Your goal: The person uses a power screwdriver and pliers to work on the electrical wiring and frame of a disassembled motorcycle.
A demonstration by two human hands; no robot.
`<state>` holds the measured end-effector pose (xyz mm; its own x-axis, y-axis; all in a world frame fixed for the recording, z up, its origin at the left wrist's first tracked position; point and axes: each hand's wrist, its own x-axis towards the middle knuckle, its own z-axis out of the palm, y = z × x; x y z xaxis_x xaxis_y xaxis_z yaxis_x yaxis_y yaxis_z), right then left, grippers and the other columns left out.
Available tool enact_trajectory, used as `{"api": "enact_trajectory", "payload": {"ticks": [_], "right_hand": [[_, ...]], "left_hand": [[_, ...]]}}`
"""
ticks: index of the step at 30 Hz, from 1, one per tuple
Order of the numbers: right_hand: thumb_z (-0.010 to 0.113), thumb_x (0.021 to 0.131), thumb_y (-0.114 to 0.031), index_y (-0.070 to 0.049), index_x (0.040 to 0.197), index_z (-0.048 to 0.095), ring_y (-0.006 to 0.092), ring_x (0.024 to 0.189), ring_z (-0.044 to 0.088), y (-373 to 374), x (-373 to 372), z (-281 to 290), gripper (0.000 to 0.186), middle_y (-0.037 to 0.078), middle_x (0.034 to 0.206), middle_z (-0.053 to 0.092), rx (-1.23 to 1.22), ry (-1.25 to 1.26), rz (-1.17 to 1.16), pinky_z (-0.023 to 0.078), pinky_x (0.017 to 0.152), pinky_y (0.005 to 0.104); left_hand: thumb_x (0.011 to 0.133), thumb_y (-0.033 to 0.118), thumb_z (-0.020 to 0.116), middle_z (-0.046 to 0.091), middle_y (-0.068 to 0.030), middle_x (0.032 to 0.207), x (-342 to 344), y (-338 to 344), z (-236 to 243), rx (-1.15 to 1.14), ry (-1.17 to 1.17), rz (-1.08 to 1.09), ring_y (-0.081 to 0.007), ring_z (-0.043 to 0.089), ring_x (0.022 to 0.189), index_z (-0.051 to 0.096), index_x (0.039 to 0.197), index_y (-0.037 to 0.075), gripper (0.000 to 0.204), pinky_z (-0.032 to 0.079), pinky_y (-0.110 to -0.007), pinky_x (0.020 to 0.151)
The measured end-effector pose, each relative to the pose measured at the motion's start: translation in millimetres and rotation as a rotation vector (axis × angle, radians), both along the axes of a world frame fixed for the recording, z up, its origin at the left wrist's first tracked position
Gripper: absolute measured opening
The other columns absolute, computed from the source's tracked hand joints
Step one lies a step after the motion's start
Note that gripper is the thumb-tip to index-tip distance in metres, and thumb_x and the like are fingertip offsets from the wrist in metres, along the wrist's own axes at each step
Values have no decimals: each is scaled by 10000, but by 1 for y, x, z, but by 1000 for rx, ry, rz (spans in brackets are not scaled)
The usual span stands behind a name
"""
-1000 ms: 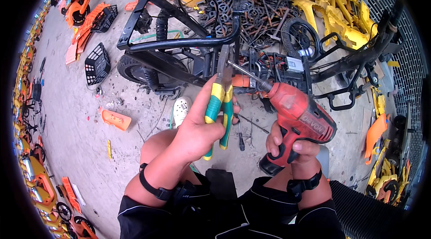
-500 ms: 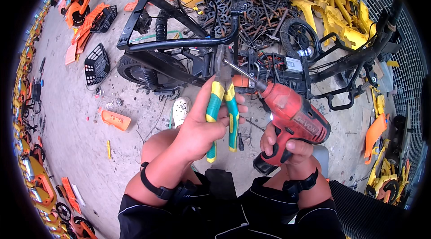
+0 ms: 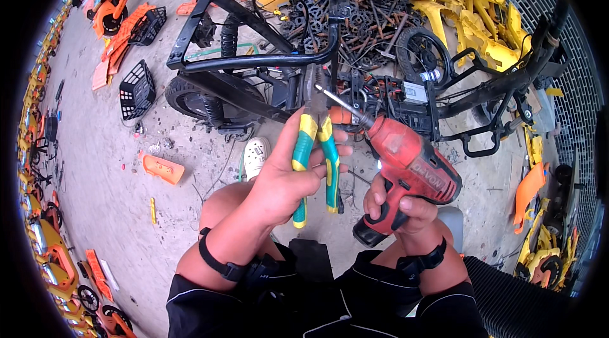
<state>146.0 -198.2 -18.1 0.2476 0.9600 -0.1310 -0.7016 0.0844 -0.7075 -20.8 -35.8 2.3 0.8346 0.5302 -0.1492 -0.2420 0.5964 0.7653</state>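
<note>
My left hand (image 3: 285, 176) is closed round a pair of pliers (image 3: 306, 141) with green and yellow handles, its jaws pointing away from me. In my right hand (image 3: 404, 208) is a red and black cordless driver (image 3: 415, 163), held by its grip. The driver's long metal bit (image 3: 342, 104) reaches up and left, and its tip meets or overlaps the pliers' jaws; I cannot tell whether they touch. Just beyond both tools lies the black frame (image 3: 254, 60) of a stripped scooter on its side, with wiring and a battery-like box (image 3: 415, 92) showing.
A heap of rusty metal parts (image 3: 355, 17) lies behind the frame, with yellow plastic panels (image 3: 485, 20) at the far right. A black basket (image 3: 137, 90) and an orange plastic piece (image 3: 162, 168) rest on the floor at left. A black ribbed thing (image 3: 507, 297) is at near right.
The driver has shifted slightly left and down in my right hand. The pliers have barely moved, their handles a touch further right.
</note>
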Motion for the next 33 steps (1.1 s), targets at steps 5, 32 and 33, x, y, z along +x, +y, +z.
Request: {"api": "enact_trajectory", "payload": {"ticks": [5, 32, 33], "right_hand": [[726, 720, -243, 16, 1426, 379, 277, 658, 655, 2, -1, 2, 829, 142, 825, 610, -25, -83, -21, 524, 659, 399], [722, 713, -184, 49, 1409, 406, 285, 644, 665, -6, 12, 9, 800, 164, 830, 630, -34, -94, -37, 551, 643, 400], [722, 713, -181, 47, 1412, 405, 287, 647, 666, -6, 13, 8, 801, 166, 835, 630, -30, -100, -37, 551, 645, 400]], "left_hand": [[753, -218, 413, 466, -167, 1446, -2, -6, -7, 117, 25, -70, -298, 530, 1303, 136, 1603, 161, 971, 468, -415, 1048], [671, -207, 375, 475, -161, 1462, 0, 9, -2, 124, 48, -96, -341, 482, 1374, 210, 1590, 128, 992, 391, -474, 1130], [671, -205, 374, 478, -160, 1459, 1, 10, -1, 124, 54, -100, -339, 484, 1372, 211, 1590, 130, 992, 390, -473, 1131]]}}
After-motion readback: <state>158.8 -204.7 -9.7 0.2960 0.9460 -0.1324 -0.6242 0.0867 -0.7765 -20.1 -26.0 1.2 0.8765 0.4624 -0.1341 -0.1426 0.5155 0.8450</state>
